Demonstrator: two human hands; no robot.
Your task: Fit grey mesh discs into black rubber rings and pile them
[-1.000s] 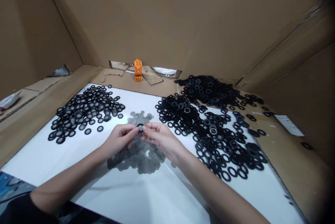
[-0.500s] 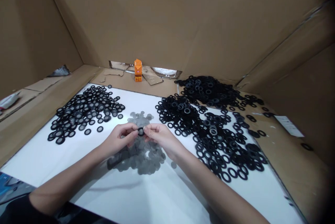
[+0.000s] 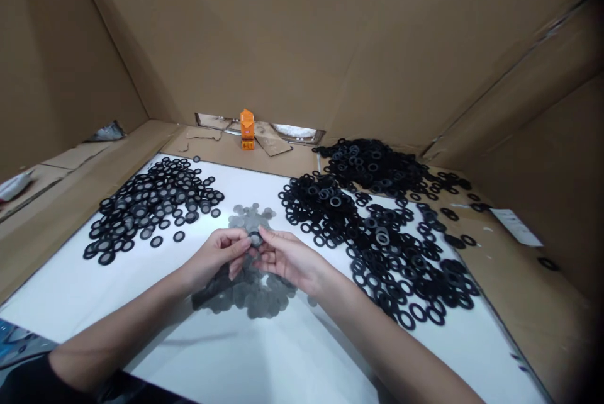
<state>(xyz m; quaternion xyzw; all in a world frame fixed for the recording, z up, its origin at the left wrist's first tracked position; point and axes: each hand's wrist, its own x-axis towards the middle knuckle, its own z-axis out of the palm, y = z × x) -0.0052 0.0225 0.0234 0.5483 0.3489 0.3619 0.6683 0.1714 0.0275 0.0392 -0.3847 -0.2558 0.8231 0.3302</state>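
Between my two hands is a black rubber ring (image 3: 255,238) with a grey disc in its middle. My left hand (image 3: 225,252) pinches its left edge between thumb and fingers. The thumb and index finger of my right hand (image 3: 286,257) press on its right side, while the other fingers curl loosely below. Under both hands lies a heap of thin grey mesh discs (image 3: 257,296) on the white board (image 3: 226,360). To the left is a spread of black rings with grey centres (image 3: 163,193). On the right are large piles of plain black rings (image 3: 396,253).
Cardboard walls (image 3: 264,33) enclose the back and sides. A small orange box (image 3: 247,129) stands behind the board. More black rings (image 3: 372,165) are heaped at the back right. A white paper label (image 3: 516,226) lies at right, a white tube (image 3: 16,186) at far left.
My right hand's lower fingers have opened out a little, and its thumb and index finger have shifted on the ring. The ring stays between both hands, slightly tilted. The view has moved slightly.
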